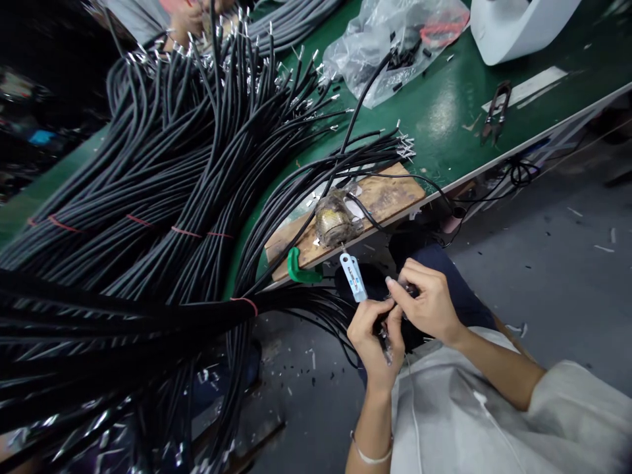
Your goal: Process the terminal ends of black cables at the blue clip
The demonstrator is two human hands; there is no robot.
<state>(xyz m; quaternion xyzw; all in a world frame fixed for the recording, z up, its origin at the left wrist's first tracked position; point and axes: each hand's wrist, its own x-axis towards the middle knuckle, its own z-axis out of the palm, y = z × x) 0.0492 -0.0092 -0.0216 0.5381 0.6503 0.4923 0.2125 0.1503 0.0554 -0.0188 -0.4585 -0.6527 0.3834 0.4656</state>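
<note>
My left hand (374, 336) is closed around black cables, and shiny silver ends poke out at its palm. Close beside it, my right hand (428, 299) pinches with thumb and fingers; a small dark piece shows there, too hidden to name. The two hands' fingertips nearly meet above my lap. Just beyond the left hand, a light blue clothes-peg-like clip (353, 276) sticks out from a tape-wrapped lump (336, 220) on a wooden board (395, 191). From the left, a bundle of black cables (296, 299) runs toward my left hand.
Large tied bundles of black cables (162, 164) cover the left of the green table (439, 131). A green clamp (299, 266) grips the board's edge. Farther back lie a plastic bag (390, 52) of small black pieces, thread snips (496, 112) and a white container (518, 29). Another person's hands (187, 20) are at top left.
</note>
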